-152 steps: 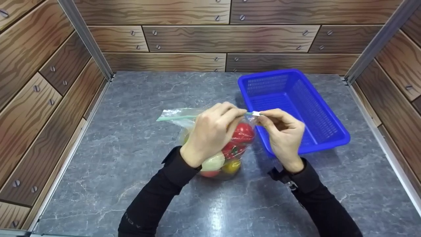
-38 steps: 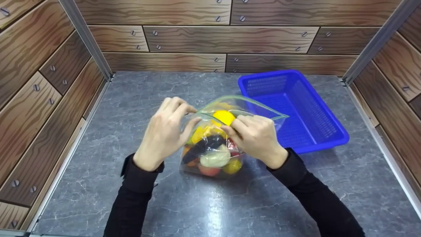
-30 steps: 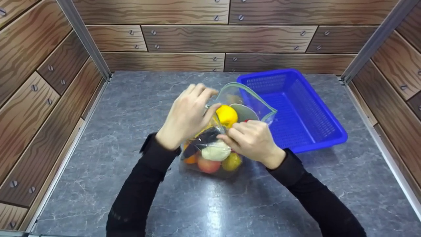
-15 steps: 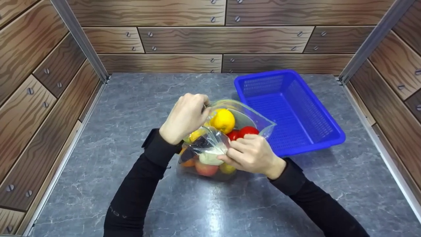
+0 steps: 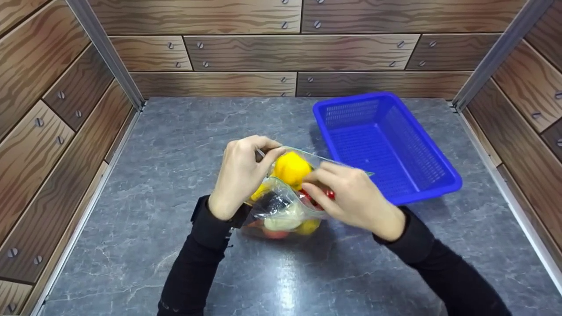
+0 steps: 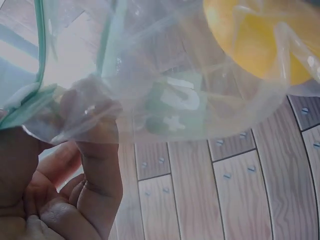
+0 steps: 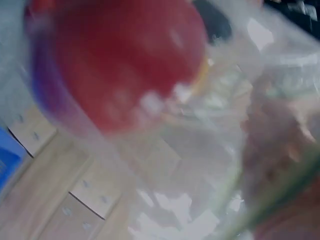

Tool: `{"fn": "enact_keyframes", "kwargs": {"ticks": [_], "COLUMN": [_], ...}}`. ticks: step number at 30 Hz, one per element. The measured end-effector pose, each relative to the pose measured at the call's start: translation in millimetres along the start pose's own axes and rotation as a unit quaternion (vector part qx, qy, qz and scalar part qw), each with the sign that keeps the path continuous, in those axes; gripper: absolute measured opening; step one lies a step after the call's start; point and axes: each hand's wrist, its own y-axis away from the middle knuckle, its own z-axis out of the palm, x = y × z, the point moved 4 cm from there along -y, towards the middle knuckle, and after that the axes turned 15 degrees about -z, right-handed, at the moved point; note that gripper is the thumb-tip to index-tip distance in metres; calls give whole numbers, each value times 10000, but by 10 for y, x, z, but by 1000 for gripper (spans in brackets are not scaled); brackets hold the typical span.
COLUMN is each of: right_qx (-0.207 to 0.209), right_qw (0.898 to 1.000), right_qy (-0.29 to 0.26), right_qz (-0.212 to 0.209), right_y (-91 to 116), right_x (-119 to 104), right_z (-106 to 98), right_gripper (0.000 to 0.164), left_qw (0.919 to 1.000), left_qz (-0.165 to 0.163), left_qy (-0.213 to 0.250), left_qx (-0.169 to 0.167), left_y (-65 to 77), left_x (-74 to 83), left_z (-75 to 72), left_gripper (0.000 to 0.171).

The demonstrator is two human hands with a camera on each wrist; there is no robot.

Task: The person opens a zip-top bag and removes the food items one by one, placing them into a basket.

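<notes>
A clear zip bag [image 5: 285,206] with green strips along its mouth sits mid-table, its mouth gaping. Inside are a yellow fruit [image 5: 292,169], a dark purple item [image 5: 272,201], a pale rounded item [image 5: 284,218] and red pieces [image 5: 329,194]. My left hand [image 5: 243,171] pinches the left end of the mouth; the left wrist view shows a white slider [image 6: 25,97] beside the fingers. Over the right of the mouth is my right hand [image 5: 351,193], blurred, its thumb and forefinger slightly apart. Fingers [image 7: 280,140] show through film in the right wrist view.
A blue plastic basket [image 5: 390,145] with mesh walls stands behind and right of the bag, close to the right hand. Wood-patterned panels [image 5: 303,52] enclose the back and sides of the grey marbled table [image 5: 197,131].
Earlier the hands held the mouth closed at a white slider; later it gaped. The right hand has since let go of the front rim and moved up; the left stays at the left end.
</notes>
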Motion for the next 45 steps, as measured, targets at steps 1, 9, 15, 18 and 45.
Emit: {"fn": "enact_keyframes", "kwargs": {"ticks": [1,9,15,18,45], "right_qx": [-335,-2544,-2959,-2858,-1759], "right_qw": [9993,9632,9511,9470,9832], "right_qy": [110,691,838,1458,360], "right_qz": [139,517,276,-127,-334], "right_y": [-43,-258,-288,-309,-105], "right_x": [24,177,277,354,243], "right_z": [0,263,607,769,-245], "right_gripper": [14,61,59,49,78], "left_qw": [10000,9996,9992,9984,9938], "left_qz": [-11,-185,-127,-153,-544], "left_qy": [22,92,136,101,-192], "left_qx": [16,208,343,526,948], "left_y": [9,67,107,109,58], "left_x": [1,-35,-40,-77,-215], "left_z": [-1,-44,-78,-84,-63], "left_gripper": [13,14,16,16,14]}}
